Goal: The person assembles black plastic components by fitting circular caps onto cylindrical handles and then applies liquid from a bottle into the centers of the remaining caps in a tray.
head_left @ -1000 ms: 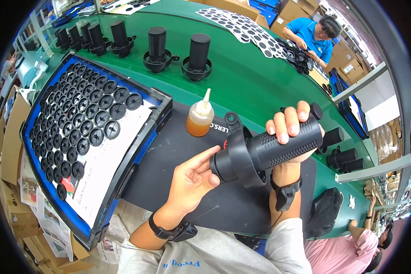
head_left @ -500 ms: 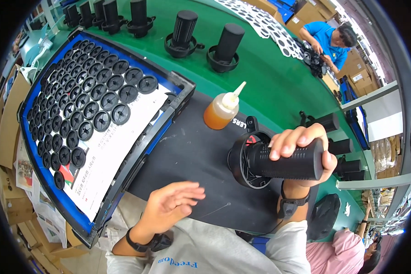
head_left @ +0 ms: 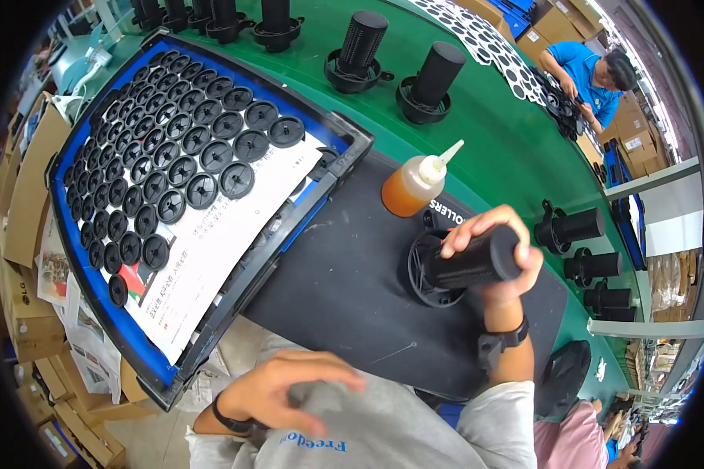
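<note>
My right hand point(head_left: 502, 248) is wrapped round a black ribbed cylinder with a ring-shaped base point(head_left: 471, 262), a part whose kind I cannot make out. It leans over the dark mat point(head_left: 328, 293), its ring end toward the mat's middle. My left hand point(head_left: 293, 389) is empty in front of my shirt, thumb and fingers apart. A squeeze bottle point(head_left: 411, 187) of amber liquid with a pale pointed nozzle stands beyond the cylinder. To the left lies a blue tray point(head_left: 150, 374) with rows of black round discs point(head_left: 182, 170) on printed paper.
Similar black cylinders point(head_left: 432, 82) stand along the far side of the green table point(head_left: 497, 144), with more point(head_left: 579, 227) at the right. White sheets with round holes point(head_left: 485, 39) lie at the back. A person in blue point(head_left: 594, 82) works there. Cardboard boxes point(head_left: 35, 313) stack at the left.
My right hand has drawn the cylinder slightly nearer and its grip looks blurred by motion. My left hand has dropped lower, toward my shirt. The whole view has shifted, moving the surroundings rightward.
</note>
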{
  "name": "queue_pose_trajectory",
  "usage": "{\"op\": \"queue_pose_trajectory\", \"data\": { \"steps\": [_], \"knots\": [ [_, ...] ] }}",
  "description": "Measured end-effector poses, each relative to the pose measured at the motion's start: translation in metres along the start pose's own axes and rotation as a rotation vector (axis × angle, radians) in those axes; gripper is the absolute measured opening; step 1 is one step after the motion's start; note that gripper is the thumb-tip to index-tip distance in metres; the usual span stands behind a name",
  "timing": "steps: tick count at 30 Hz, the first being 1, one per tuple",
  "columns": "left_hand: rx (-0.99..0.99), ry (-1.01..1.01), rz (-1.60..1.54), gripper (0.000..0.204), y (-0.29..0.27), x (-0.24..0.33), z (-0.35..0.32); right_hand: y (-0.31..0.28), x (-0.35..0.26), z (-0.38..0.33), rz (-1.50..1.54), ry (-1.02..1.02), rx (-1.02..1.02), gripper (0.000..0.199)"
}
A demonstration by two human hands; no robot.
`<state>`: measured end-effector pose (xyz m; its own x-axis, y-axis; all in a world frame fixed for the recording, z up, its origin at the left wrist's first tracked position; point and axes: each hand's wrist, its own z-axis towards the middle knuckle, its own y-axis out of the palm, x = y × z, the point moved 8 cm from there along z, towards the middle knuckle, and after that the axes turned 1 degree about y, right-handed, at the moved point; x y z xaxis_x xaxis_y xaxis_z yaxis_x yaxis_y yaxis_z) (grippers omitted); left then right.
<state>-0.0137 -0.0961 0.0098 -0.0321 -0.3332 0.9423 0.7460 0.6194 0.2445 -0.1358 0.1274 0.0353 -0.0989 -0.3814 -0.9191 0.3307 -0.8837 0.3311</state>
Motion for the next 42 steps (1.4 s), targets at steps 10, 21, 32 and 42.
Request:
{"op": "queue_pose_trajectory", "data": {
  "steps": [10,21,32,42],
  "knots": [
    [1.145,0.057,0.606,0.042,-0.075,0.126,-0.16,-0.051,-0.033,0.005,0.11,-0.111,0.211,0.052],
    [1.069,-0.797,1.306,0.059,-0.191,0.131,-0.228,-0.237,-0.068,0.049,-0.149,-0.391,0.547,0.043],
    [1.157,-1.017,1.544,0.054,-0.205,0.11,-0.231,-0.286,-0.06,0.037,-0.524,-0.415,0.795,0.037],
    [0.924,-0.069,0.508,0.063,-0.059,0.138,-0.14,-0.123,-0.101,0.066,-1.001,-0.621,0.515,0.034]
  ]
}}
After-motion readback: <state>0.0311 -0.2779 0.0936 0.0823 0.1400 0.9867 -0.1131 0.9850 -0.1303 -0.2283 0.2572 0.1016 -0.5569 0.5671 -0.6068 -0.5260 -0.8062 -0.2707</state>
